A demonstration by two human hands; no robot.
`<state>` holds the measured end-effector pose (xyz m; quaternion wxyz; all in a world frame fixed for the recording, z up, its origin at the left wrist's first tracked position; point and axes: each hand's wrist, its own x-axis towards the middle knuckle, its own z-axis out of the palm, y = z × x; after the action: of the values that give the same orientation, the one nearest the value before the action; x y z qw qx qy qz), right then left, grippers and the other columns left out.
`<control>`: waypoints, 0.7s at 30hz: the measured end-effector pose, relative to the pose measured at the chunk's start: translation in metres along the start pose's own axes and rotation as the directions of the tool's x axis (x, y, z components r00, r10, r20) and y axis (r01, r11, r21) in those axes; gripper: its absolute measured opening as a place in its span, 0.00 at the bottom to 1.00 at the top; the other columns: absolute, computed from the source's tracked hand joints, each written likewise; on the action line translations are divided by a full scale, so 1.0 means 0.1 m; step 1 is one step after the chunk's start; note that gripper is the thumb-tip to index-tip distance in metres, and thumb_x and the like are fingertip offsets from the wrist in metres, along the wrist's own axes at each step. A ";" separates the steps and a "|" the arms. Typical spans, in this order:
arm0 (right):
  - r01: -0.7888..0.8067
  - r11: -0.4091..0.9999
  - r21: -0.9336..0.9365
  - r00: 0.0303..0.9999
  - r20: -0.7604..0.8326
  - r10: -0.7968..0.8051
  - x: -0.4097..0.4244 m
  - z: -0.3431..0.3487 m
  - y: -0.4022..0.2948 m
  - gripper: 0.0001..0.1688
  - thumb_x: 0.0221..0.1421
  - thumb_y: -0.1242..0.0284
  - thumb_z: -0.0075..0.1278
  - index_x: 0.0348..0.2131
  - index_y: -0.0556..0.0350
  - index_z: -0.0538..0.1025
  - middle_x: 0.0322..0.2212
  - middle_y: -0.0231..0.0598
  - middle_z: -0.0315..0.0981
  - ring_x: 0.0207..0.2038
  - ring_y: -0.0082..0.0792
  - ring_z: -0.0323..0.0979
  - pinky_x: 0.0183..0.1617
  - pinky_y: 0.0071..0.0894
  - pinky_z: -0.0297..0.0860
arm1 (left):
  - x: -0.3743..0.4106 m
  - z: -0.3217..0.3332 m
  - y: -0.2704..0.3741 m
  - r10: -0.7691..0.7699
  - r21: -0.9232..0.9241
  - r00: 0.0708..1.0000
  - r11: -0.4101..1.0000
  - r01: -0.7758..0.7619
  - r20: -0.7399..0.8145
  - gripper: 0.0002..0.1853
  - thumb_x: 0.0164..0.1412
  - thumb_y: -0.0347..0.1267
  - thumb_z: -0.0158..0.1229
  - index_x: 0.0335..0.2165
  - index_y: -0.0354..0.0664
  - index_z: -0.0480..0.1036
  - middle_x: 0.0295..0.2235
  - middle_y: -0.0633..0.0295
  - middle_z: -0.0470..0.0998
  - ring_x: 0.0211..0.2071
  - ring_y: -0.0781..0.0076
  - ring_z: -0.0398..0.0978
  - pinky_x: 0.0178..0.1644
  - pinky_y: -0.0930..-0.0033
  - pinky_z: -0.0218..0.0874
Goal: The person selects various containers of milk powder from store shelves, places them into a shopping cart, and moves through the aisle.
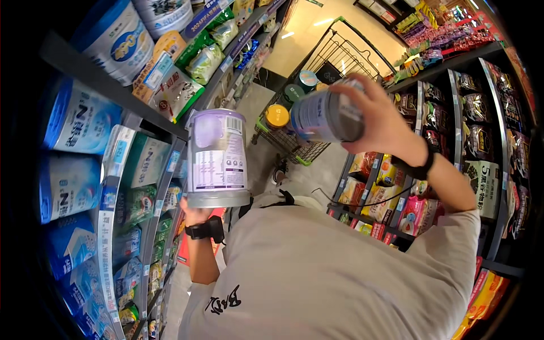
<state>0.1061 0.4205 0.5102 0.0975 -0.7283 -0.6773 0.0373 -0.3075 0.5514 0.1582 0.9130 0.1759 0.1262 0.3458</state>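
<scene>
My left hand (196, 209) holds a large purple and silver tin (217, 157) from below, its printed back label facing the camera. My right hand (378, 114) grips a second tin (325, 112), blue-grey with a dark grey end, tilted on its side. This second tin is in front of a wire shopping cart (340, 46) with green corners. Beyond it, a yellow-lidded container (277, 116), a dark green-lidded container (293, 92) and a light blue-lidded container (307, 79) are in the cart.
Shelves with blue-lidded tins (85, 117) and bagged goods (176, 91) rise close on the left. On the right, shelves hold packaged food (384, 202) and dark packets (476, 106). My shoe (279, 175) is on the aisle floor beside the cart.
</scene>
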 end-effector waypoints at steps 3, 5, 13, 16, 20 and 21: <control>-0.054 0.998 0.042 0.994 0.102 0.049 -0.02 0.79 0.65 0.55 0.23 0.62 0.67 0.57 0.39 0.67 0.56 0.58 0.58 0.56 0.63 0.62 0.59 0.53 0.63 | 0.26 0.39 -0.22 -0.078 0.128 0.964 0.985 0.114 -0.256 0.63 0.40 0.72 0.58 0.64 0.40 0.56 0.62 0.54 0.63 0.61 0.53 0.63 0.65 0.43 0.51; -0.122 0.992 0.040 0.983 0.142 0.115 -0.11 1.32 1.02 0.57 0.23 0.62 0.68 0.58 0.38 0.66 0.56 0.60 0.57 0.57 0.65 0.61 0.59 0.55 0.63 | 0.38 0.39 -0.32 -0.150 0.175 0.976 0.969 0.177 -0.161 0.63 0.41 0.72 0.57 0.63 0.39 0.56 0.61 0.53 0.63 0.61 0.52 0.63 0.65 0.43 0.52; -0.270 0.963 0.019 0.945 0.196 0.261 -0.47 3.06 1.88 0.63 0.19 0.58 0.73 0.59 0.34 0.65 0.58 0.56 0.56 0.57 0.63 0.57 0.57 0.59 0.59 | 0.68 0.20 -0.68 -0.260 0.217 0.900 0.912 0.348 -0.351 0.51 0.53 0.70 0.44 0.59 0.39 0.64 0.58 0.52 0.68 0.59 0.52 0.66 0.63 0.43 0.55; -0.214 0.976 0.045 0.949 0.246 0.197 -0.49 3.33 1.97 0.63 0.19 0.58 0.73 0.60 0.30 0.64 0.58 0.55 0.56 0.57 0.65 0.56 0.58 0.64 0.56 | 1.21 0.48 -0.78 -0.285 0.181 0.879 0.910 0.374 -0.383 0.40 0.61 0.61 0.42 0.56 0.39 0.68 0.55 0.52 0.72 0.57 0.53 0.68 0.63 0.44 0.55; -0.146 0.988 0.046 0.955 0.267 0.129 -0.52 3.73 2.08 0.60 0.21 0.59 0.73 0.58 0.26 0.65 0.59 0.52 0.56 0.56 0.63 0.57 0.57 0.62 0.58 | 1.60 0.23 -1.10 -0.419 0.062 0.804 0.871 0.487 -0.422 0.33 0.67 0.53 0.42 0.58 0.38 0.65 0.58 0.51 0.68 0.59 0.53 0.66 0.65 0.43 0.54; -0.147 0.988 0.039 0.948 0.292 0.129 -0.52 3.83 2.11 0.60 0.21 0.59 0.74 0.58 0.26 0.65 0.60 0.52 0.55 0.56 0.62 0.58 0.56 0.63 0.59 | 1.73 0.21 -1.20 -0.448 0.034 0.788 0.861 0.508 -0.422 0.34 0.69 0.53 0.41 0.59 0.37 0.64 0.59 0.49 0.68 0.60 0.53 0.66 0.65 0.43 0.53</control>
<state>0.2374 0.3905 0.0907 0.0168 -0.7573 -0.6303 0.1701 -0.1033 0.5796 0.1089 0.9098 0.1298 0.3750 0.1213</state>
